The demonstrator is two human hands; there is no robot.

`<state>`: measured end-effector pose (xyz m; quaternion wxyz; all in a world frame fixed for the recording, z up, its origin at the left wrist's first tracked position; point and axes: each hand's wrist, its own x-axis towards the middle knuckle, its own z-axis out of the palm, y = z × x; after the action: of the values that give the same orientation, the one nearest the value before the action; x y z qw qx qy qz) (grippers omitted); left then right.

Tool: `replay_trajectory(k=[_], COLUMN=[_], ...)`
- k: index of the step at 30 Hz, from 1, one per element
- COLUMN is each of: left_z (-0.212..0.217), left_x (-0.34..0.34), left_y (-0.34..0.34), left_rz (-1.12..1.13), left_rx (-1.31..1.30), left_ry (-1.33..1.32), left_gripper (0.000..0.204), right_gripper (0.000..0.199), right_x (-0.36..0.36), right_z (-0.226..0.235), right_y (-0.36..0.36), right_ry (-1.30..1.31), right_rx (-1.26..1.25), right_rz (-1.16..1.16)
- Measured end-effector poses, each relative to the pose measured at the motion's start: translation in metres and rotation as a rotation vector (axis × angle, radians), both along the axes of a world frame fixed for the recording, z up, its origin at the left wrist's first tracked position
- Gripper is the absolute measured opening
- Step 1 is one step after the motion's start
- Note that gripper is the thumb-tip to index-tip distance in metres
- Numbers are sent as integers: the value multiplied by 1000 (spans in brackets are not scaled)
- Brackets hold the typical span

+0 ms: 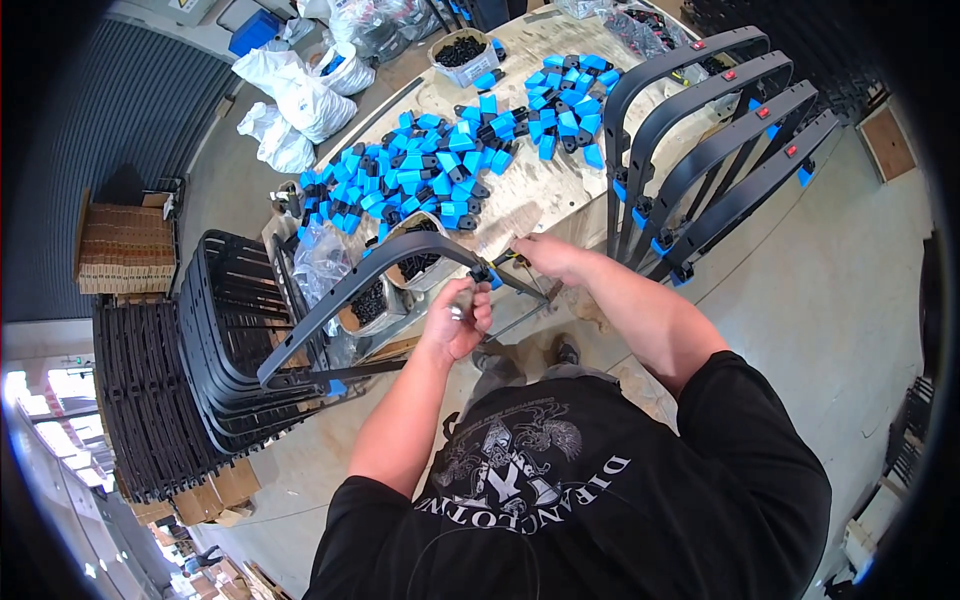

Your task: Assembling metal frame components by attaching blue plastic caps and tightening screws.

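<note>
A black curved metal frame [375, 268] stands at the near edge of the workbench, its bend rising in front of me. My left hand [459, 318] is closed at the frame's right end, around something with a shiny silver part that its fingers mostly hide. A small blue piece [493, 277] sits on the frame just beside those fingers. Right of it, my right hand [547, 257] is closed on a slim black-and-yellow tool [511, 254], whose exact kind is too small to make out; it points toward the frame's end.
Blue-and-black plastic parts [405, 175] lie heaped on the workbench [520, 195]. Open boxes of small black pieces [460, 52] stand at its back and front. Several finished-looking frames [705, 130] stand upright at right; stacked frames [215, 340] are at left. White sacks [300, 100] lie beyond.
</note>
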<state>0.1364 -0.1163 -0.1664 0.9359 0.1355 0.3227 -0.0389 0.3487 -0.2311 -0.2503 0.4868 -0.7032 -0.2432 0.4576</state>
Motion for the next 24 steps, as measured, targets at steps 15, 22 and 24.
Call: replay_trajectory(k=[15,22,24], left_z=[-47,19,-1], left_x=[-10,6,0], left_y=[-17,-7,-22], left_rz=[-836,-211,-333], left_rx=[1708,430,739], left_ry=[419,159,128], left_gripper=[29,28,29], right_gripper=[49,45,47], right_x=[-28,-39,-43], right_z=[91,30,16], right_y=[12,10,11], right_ry=[333,213,59], right_rx=[-310,-133,-116], right_rz=[18,-248,-258])
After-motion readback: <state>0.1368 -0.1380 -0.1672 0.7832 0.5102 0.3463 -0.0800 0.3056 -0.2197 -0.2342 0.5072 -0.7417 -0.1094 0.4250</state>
